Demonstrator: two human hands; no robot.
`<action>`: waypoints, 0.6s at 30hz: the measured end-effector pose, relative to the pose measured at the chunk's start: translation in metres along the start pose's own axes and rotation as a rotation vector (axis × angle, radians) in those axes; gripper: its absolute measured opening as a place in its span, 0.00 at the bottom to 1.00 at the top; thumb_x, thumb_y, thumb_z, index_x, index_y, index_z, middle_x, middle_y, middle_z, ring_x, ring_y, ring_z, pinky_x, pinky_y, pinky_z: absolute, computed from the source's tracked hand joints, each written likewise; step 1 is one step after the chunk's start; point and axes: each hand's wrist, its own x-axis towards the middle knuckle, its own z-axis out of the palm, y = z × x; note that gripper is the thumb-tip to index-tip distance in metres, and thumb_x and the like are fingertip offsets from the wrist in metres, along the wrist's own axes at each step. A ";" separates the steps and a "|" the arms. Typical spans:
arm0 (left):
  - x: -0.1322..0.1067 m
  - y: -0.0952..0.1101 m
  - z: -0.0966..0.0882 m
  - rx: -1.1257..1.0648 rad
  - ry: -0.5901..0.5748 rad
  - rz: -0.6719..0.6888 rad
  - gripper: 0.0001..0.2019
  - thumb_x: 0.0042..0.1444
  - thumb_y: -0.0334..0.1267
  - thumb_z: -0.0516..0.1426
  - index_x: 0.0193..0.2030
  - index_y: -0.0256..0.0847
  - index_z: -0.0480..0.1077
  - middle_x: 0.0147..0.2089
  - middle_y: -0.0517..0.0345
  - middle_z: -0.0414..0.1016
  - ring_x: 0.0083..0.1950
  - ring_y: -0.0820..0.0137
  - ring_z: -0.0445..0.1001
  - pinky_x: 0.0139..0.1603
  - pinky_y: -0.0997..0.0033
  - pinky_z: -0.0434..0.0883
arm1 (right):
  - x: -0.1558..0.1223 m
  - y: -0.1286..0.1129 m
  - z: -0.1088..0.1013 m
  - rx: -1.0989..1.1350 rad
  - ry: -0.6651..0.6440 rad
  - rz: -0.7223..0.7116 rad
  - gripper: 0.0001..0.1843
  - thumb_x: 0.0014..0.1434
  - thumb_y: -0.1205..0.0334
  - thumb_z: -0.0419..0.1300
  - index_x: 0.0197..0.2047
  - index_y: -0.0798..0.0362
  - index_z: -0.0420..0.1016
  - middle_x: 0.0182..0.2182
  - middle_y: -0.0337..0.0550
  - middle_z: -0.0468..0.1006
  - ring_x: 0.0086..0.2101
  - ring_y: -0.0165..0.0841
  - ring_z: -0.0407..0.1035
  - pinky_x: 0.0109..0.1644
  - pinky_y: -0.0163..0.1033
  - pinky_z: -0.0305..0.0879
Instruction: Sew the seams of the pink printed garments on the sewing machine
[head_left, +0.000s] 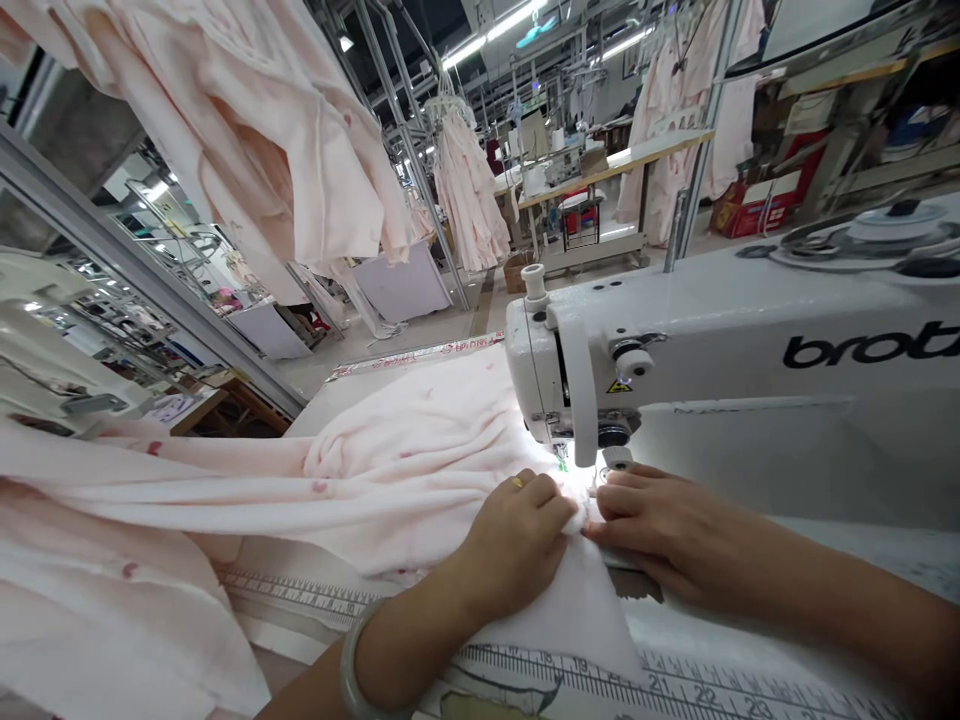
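Observation:
Pale pink fabric [420,430] with small darker pink marks spreads over the sewing table and runs under the needle area of a white sewing machine [720,320]. My left hand [517,540], with a ring and a wrist bangle, is closed on the fabric just in front of the lit presser foot. Close to its right, my right hand [660,520] pinches the fabric edge beside the foot, fingers bent together. The needle tip and the exact stitch point are lost in the bright lamp glare.
Measuring tape markings [675,685] run along the table's front edge. Pink garments [247,130] hang from a rail at upper left, more [469,190] farther back. A metal rail [150,260] slants down at left. Another worktable [615,170] stands behind.

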 end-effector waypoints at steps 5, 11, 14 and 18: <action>0.000 -0.001 -0.003 0.100 0.001 0.126 0.08 0.63 0.27 0.53 0.40 0.40 0.71 0.43 0.51 0.75 0.45 0.61 0.71 0.50 0.59 0.72 | 0.001 -0.003 -0.003 0.008 -0.014 0.013 0.13 0.69 0.72 0.52 0.41 0.49 0.76 0.35 0.41 0.75 0.38 0.37 0.69 0.49 0.45 0.62; -0.001 0.001 -0.008 0.083 -0.003 0.135 0.09 0.67 0.28 0.51 0.46 0.38 0.73 0.51 0.48 0.77 0.54 0.60 0.74 0.59 0.58 0.71 | 0.001 0.000 0.002 -0.142 0.179 -0.026 0.17 0.69 0.72 0.47 0.47 0.50 0.76 0.42 0.45 0.79 0.40 0.36 0.73 0.49 0.46 0.63; -0.003 0.001 -0.008 0.061 -0.051 0.105 0.09 0.67 0.29 0.51 0.46 0.38 0.73 0.52 0.48 0.77 0.52 0.61 0.75 0.57 0.59 0.72 | 0.000 0.005 0.007 -0.191 0.217 -0.030 0.18 0.70 0.70 0.48 0.56 0.51 0.73 0.53 0.47 0.79 0.48 0.37 0.74 0.54 0.46 0.65; -0.002 -0.002 -0.004 0.068 -0.092 0.110 0.10 0.67 0.28 0.51 0.47 0.38 0.73 0.52 0.47 0.76 0.51 0.61 0.75 0.55 0.61 0.74 | 0.001 0.005 0.011 -0.189 0.167 0.004 0.16 0.74 0.65 0.47 0.54 0.47 0.74 0.52 0.42 0.81 0.46 0.36 0.75 0.54 0.47 0.65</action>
